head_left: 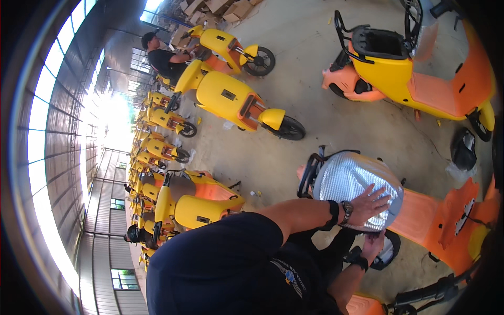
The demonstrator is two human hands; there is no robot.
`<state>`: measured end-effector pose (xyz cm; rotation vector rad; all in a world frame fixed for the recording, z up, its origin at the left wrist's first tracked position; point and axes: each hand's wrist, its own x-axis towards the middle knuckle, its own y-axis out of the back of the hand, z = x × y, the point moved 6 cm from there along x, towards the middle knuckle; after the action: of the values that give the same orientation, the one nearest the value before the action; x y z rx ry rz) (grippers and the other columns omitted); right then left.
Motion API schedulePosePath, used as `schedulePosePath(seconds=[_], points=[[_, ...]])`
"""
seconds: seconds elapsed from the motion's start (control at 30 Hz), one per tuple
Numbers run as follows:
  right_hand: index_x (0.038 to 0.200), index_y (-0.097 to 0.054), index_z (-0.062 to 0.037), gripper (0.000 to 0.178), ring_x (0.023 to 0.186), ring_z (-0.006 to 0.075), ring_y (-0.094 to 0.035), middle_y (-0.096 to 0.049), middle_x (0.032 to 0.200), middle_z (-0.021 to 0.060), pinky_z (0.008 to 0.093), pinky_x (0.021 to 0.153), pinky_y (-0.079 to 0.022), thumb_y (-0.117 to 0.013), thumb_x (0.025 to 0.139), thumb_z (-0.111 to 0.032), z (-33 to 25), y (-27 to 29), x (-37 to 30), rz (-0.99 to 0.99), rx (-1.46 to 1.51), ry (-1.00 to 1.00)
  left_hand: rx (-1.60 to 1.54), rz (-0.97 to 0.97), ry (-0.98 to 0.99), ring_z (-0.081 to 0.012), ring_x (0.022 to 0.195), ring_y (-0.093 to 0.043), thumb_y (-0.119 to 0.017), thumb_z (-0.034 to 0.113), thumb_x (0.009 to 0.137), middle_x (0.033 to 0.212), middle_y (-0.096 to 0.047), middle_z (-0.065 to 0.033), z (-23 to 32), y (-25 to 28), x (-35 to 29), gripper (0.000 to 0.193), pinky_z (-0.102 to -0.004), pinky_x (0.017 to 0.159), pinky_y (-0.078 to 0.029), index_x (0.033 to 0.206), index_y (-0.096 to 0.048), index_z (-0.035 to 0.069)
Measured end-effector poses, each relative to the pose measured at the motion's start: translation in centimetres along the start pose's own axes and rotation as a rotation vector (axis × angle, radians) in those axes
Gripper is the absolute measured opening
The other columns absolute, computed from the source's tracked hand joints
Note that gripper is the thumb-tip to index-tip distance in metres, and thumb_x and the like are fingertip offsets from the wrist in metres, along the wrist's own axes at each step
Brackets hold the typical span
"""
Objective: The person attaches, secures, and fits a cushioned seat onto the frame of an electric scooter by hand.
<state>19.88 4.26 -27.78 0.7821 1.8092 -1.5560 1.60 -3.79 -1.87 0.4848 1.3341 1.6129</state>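
Note:
A silver, quilted reflective cover (341,181) is stretched over the seat of an orange scooter (420,210) in front of me. My left hand (370,206), with a watch at the wrist, lies flat on the cover, fingers spread. At the cover's lower edge, my right hand (374,244) has its fingers curled against the rim; some of them are hidden beneath it. A black band circles that wrist. Beside my right hand is a black thing with a pale inside (387,252). The scooter's black rear rack (311,173) juts out past the seat.
A yellow and orange scooter (383,68) with an uncovered seat opening stands at the upper right. Several yellow scooters (226,97) line the left side, where another person (168,58) sits. A black object in clear plastic (464,149) lies on the floor. Cardboard boxes (223,8) are piled behind.

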Motion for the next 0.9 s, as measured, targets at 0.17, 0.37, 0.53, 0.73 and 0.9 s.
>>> schedulePosePath(seconds=[0.17, 0.37, 0.53, 0.73, 0.9], points=[[0.114, -0.057, -0.006, 0.025, 0.103, 0.0237, -0.058, -0.061, 0.113, 0.0095, 0.045, 0.089, -0.05, -0.05, 0.098, -0.023, -1.7, -6.9, -2.7, 0.058, -0.041, 0.236, -0.505, 0.084, 0.098, -0.047, 0.13, -0.039, -0.061, 0.047, 0.082, 0.141, -0.043, -0.0258, 0.5, 3.5, 3.1, 0.071, -0.0611, 0.109, -0.02, 0.136, -0.046, 0.004], [0.098, -0.063, 0.0016, 0.029, 0.081, 0.0217, -0.062, -0.066, 0.092, 0.0119, 0.0366, 0.071, -0.049, -0.044, 0.098, -0.02, 0.5, -8.8, -2.0, 0.504, -0.171, 0.323, 0.033, -0.17, 0.103, -0.0395, 0.144, -0.018, -0.082, 0.032, 0.062, 0.157, -0.023, -0.0131, -0.5, 1.1, 1.4, 0.096, -0.0627, 0.112, -0.016, 0.143, -0.038, 0.006], [0.095, -0.061, 0.0055, 0.031, 0.078, 0.0203, -0.061, -0.065, 0.087, 0.0123, 0.0345, 0.067, -0.048, -0.043, 0.099, -0.02, -0.4, -7.5, -2.5, 0.567, -0.246, 0.338, 0.08, -0.179, 0.045, -0.0396, 0.144, -0.018, -0.085, 0.03, 0.061, 0.155, -0.025, -0.0164, 1.4, 1.3, 1.8, 0.097, -0.0607, 0.111, -0.019, 0.142, -0.039, 0.005], [0.092, -0.058, 0.0057, 0.027, 0.076, 0.0171, -0.06, -0.064, 0.081, 0.0115, 0.0326, 0.067, -0.048, -0.049, 0.098, -0.019, -0.6, -8.1, -3.1, 0.657, -0.397, 0.358, 0.057, -0.182, -0.029, -0.0397, 0.143, -0.019, -0.085, 0.03, 0.061, 0.154, -0.026, -0.0176, 1.6, 1.8, 1.9, 0.094, -0.0605, 0.112, -0.016, 0.139, -0.042, 0.003], [0.092, -0.06, 0.0065, 0.027, 0.076, 0.0242, -0.063, -0.065, 0.08, 0.0174, 0.0366, 0.07, -0.049, -0.051, 0.096, -0.019, -0.6, -7.8, -3.5, 0.742, -0.512, 0.405, -0.023, -0.212, -0.31, -0.0378, 0.139, -0.028, -0.084, 0.037, 0.062, 0.145, -0.039, -0.0171, 3.7, 2.6, 6.7, 0.087, -0.0615, 0.11, -0.018, 0.134, -0.048, 0.004]])
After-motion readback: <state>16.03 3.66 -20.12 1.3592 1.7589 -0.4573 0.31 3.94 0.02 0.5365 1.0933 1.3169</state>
